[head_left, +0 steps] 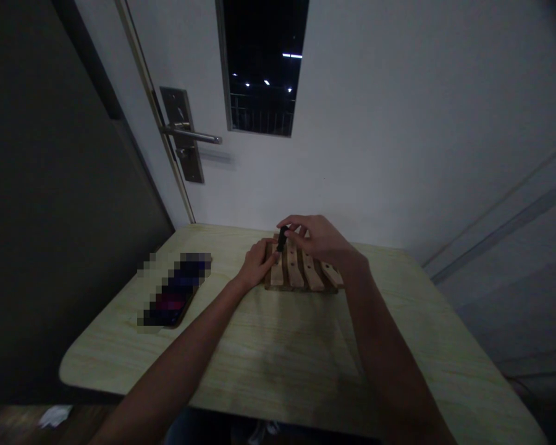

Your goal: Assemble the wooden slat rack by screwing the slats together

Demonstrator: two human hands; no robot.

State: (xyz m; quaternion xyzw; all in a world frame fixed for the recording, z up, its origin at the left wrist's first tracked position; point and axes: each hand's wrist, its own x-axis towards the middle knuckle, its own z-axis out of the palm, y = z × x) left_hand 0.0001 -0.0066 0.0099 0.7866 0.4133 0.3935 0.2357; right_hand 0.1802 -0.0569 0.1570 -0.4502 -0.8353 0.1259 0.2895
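Observation:
A dark brown wooden board [301, 288] lies near the table's far edge, with several pale wooden strips [294, 272] side by side on it. Small holes show in the strips. My left hand [256, 266] grips the board's left side, its thumb by the leftmost strip. Between the fingertips of my right hand [322, 238] is a small black cylindrical piece [282, 238], nearly upright and slightly tilted. Its lower end is over the leftmost strip, close to my left thumb; I cannot tell whether it enters a hole. My right hand and wrist partly hide the board's right side.
A phone [178, 290], partly pixelated, lies on the left of the pale wooden table [278, 352]. Behind the table stands a white door [375, 123] with a metal handle [194, 134] and a narrow window. A dark panel [50, 185] rises at the left.

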